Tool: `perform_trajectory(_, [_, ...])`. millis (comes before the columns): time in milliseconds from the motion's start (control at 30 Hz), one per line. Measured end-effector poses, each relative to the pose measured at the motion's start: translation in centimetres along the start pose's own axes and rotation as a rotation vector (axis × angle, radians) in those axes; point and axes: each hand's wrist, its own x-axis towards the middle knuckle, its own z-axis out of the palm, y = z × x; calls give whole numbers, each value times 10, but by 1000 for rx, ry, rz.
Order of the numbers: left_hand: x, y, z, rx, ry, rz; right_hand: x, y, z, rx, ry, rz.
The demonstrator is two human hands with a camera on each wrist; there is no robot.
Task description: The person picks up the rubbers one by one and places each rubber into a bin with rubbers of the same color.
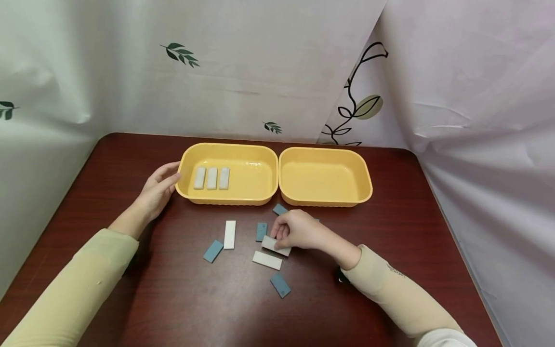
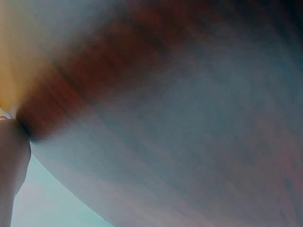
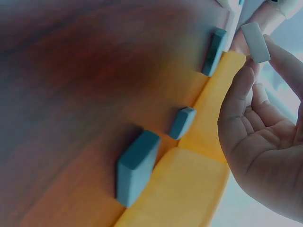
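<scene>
Three white blocks (image 1: 211, 178) sit near the left edge of the left tray (image 1: 230, 200), touched by the left hand's (image 1: 157, 191) relaxed fingers; the right hand (image 1: 299, 230) pinches a pale block (image 1: 269, 243) mid-desk (image 1: 182, 294), with two white bars (image 1: 230, 234) and several blue blocks (image 1: 213, 251) seemingly left.

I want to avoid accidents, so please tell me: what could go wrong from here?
The pale block could slip, since the right hand only pinches it. That hand might also knock the blue block lying close by. The left hand touches the left yellow tray; a push could disturb the three white blocks inside.
</scene>
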Motion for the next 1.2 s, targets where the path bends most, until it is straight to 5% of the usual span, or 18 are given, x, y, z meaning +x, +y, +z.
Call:
perform_trajectory(567, [0,-2,-1,3,0,0,23,-19,-13,157,67,-37])
perform_trajectory(1200, [2,-1,0,-6,-7,18,70,-30,-33,324,242,8])
